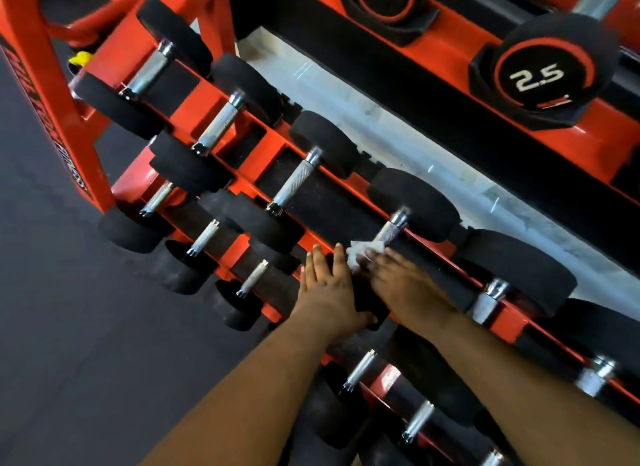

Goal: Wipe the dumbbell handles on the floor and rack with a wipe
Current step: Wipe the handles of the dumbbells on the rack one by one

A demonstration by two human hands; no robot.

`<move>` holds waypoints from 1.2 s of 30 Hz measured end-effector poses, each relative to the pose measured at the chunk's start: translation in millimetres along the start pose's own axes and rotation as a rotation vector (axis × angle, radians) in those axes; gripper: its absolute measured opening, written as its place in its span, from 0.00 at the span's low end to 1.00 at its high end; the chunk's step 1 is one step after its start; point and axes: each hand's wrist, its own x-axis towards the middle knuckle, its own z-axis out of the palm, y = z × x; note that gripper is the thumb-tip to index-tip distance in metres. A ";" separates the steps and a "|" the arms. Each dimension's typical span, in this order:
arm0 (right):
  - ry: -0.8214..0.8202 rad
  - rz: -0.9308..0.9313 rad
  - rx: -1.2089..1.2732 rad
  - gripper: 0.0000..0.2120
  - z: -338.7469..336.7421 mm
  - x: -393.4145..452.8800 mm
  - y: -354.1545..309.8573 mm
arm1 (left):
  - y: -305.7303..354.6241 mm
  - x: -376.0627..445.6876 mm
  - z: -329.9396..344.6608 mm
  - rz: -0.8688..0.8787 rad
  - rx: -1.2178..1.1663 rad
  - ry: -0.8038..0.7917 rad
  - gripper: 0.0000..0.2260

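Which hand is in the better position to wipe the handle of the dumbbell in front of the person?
The right hand: it holds the wipe against the handle. The left hand rests flat on the black dumbbell head.

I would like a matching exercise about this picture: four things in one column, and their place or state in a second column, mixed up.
Things:
1. wipe
2. left hand
3. right hand
4. 2.5 dumbbell

Places or states:
A. on the top shelf of the rack, at the right
B. lies flat, fingers straight, on a black dumbbell head
C. white, crumpled against a steel handle
D. presses the wipe to the handle

Pairs: 1-C, 2-B, 3-D, 4-A
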 end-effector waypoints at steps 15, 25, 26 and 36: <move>-0.064 0.217 -0.103 0.28 -26.3 20.8 16.9 | -5.6 3.0 -11.2 0.045 0.022 -0.155 0.56; -0.087 0.128 -0.149 0.33 -11.3 2.0 9.1 | -7.2 2.0 -9.6 0.057 -0.009 -0.136 0.56; -0.083 0.065 -0.158 0.33 -12.1 1.9 12.3 | -7.0 1.9 -9.0 0.057 -0.013 -0.136 0.56; -0.105 -0.106 -0.136 0.29 -11.3 11.8 8.6 | -7.9 0.4 -4.8 0.048 -0.030 -0.068 0.58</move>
